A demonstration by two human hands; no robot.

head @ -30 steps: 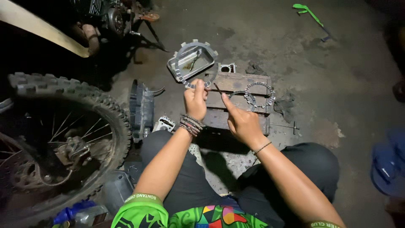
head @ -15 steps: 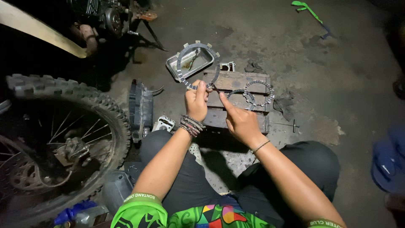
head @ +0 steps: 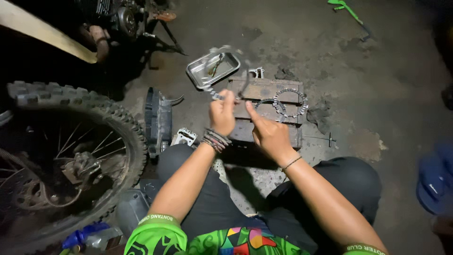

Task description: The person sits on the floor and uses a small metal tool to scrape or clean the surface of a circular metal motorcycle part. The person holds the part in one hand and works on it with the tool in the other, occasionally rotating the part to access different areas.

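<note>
My left hand (head: 222,113) grips a toothed metal ring, a clutch plate (head: 225,71), held upright above a small metal tray (head: 194,72); the ring is blurred. My right hand (head: 269,132) is beside it, index finger stretched out and touching a thin dark tool (head: 244,87) that reaches up to the ring. Both hands hover over a wooden block (head: 288,127) on which two more toothed rings (head: 290,102) lie flat. The tray holds a small part.
A knobby motorcycle wheel (head: 61,156) with chain and sprocket fills the left. A black cover (head: 157,120) stands by my left knee. A T-handle tool (head: 321,138) lies right of the block. A green tool (head: 347,10) lies far back. Blue sandal (head: 434,179) at right.
My left hand has lifted the toothed ring from lying near the tray to standing upright over it. My right hand has moved slightly left with its finger extended toward the ring.
</note>
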